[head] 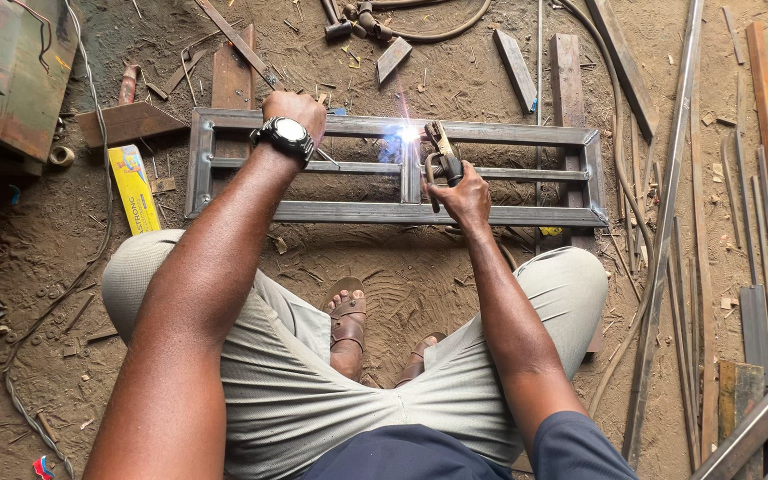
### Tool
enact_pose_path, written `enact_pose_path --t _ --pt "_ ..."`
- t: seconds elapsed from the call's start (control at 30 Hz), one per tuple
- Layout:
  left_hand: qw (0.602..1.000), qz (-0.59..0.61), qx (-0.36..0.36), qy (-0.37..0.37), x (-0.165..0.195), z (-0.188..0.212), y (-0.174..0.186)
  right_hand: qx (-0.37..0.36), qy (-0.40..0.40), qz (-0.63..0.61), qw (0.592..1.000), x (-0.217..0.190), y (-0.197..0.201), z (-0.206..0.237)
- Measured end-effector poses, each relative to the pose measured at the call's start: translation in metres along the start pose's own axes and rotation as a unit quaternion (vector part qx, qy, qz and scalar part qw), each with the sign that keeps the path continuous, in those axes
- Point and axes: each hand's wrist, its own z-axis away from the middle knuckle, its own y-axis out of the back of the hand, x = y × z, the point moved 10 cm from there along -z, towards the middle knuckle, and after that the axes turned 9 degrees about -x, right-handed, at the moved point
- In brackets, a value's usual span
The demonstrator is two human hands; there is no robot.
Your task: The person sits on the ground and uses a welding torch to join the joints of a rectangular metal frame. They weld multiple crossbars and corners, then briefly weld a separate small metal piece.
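Our right hand (466,197) is clenched around the welding holder (442,153), its tip touching the frame (384,212) at the spark (410,133), just beyond the knuckles on the upright middle bar. Our left hand (295,108), watch (284,135) on the wrist, presses on the frame's far rail; we cannot tell how its fingers lie. The frame lies flat on the dirt floor (402,267), its near rail just beyond our knees. A yellow box (133,188) lies by its left end, steel bars (748,267) crowd the right, and bare floor opens between frame and feet.

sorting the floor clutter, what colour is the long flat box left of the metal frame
Yellow, with some blue along it: the box lies on the dirt beside the frame. Head view shows it best.
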Motion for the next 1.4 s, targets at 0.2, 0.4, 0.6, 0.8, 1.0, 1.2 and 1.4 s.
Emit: enact_pose_path --t 0.2,0.4,0.6,0.8,1.0,1.2,1.4 --pt "1.000 -0.009 -0.011 0.004 -0.001 0.001 -0.004 0.017 0.016 0.008 1.000 -0.003 0.002 0.000" --pt "1.000 0.008 0.001 -0.001 -0.002 0.001 -0.002 -0.004 -0.018 -0.001 1.000 0.003 -0.003 0.000" --pt "1.000 0.003 0.003 0.000 -0.002 0.001 -0.003 -0.005 -0.015 -0.002 1.000 0.005 -0.004 -0.001" --pt "1.000 0.009 -0.001 -0.002 -0.002 0.000 -0.003 0.000 0.001 -0.004 1.000 0.002 -0.002 -0.001" --pt "1.000 0.015 -0.009 0.003 -0.003 0.001 -0.004 -0.016 -0.020 -0.015 1.000 0.005 -0.004 0.001" --pt "1.000 0.017 -0.012 0.002 -0.002 0.000 -0.004 -0.013 -0.029 -0.004 0.999 0.004 -0.002 0.002" --pt "1.000 0.009 -0.003 -0.002 0.002 0.000 -0.002 0.009 -0.005 0.029 1.000 -0.005 0.002 0.002"
